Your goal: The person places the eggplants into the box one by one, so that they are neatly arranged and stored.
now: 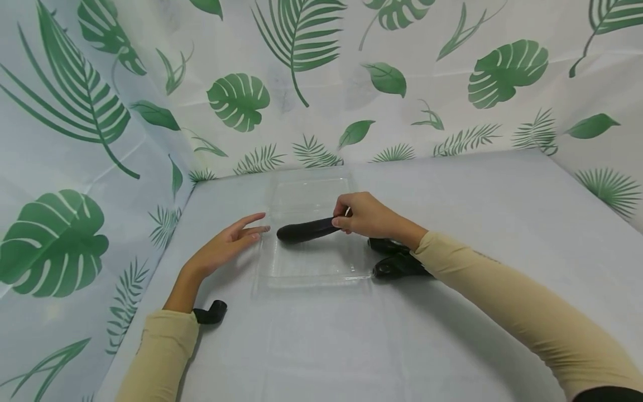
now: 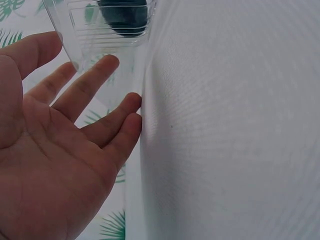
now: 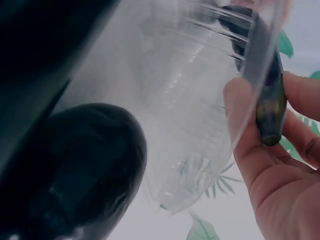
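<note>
Between thumb and fingers my right hand (image 1: 364, 215) pinches one end of a long, dark eggplant (image 1: 303, 230), which lies nearly level over a clear plastic tray (image 1: 311, 282). In the right wrist view, the held eggplant (image 3: 271, 112) shows a blunt greenish-brown tip, and part of it is seen through the tray's wall. My left hand (image 1: 226, 245) is at the tray's left side, its fingers spread and holding nothing, fingertips right by the rim. The left wrist view shows that palm (image 2: 55, 165) close to the clear tray wall (image 2: 82, 50).
Two more dark, shiny eggplants (image 1: 399, 267) lie right of the tray, partly hidden under my right forearm. A white cloth (image 1: 326, 346) covers the table. Leaf-printed sheets (image 1: 321, 111) rise at the back and both sides. A black wrist camera (image 1: 213, 312) sits at my left wrist.
</note>
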Motion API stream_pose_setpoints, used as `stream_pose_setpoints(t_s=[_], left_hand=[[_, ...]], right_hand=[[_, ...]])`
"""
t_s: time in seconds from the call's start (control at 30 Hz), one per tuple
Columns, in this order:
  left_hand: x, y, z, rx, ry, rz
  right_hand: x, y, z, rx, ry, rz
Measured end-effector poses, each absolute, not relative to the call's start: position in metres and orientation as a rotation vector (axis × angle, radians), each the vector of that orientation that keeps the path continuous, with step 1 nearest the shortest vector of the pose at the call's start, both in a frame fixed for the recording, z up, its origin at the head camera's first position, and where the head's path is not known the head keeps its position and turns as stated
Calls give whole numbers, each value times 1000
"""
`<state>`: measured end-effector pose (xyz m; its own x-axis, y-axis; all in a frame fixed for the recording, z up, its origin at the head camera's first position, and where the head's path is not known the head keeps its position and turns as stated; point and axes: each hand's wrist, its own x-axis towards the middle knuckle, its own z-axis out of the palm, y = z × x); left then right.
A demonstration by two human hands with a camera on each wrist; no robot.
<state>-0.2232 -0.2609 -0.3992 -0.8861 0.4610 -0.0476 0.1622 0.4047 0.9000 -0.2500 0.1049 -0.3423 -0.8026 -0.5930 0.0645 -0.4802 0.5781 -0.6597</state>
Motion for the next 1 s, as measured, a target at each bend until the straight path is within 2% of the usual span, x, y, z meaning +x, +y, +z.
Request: stream_pose_setpoints(t_s=[0.5, 0.73, 1.0], left_hand=[[-223, -261, -398, 569, 2340, 1507], [-225, -261, -402, 577, 2341, 1504], [-224, -260, -400, 587, 2339, 1500]], right_hand=[[-252, 93, -346, -1114, 2795, -627], [-249, 87, -346, -1066, 2810, -314], [-254, 91, -341, -1111, 2773, -402]])
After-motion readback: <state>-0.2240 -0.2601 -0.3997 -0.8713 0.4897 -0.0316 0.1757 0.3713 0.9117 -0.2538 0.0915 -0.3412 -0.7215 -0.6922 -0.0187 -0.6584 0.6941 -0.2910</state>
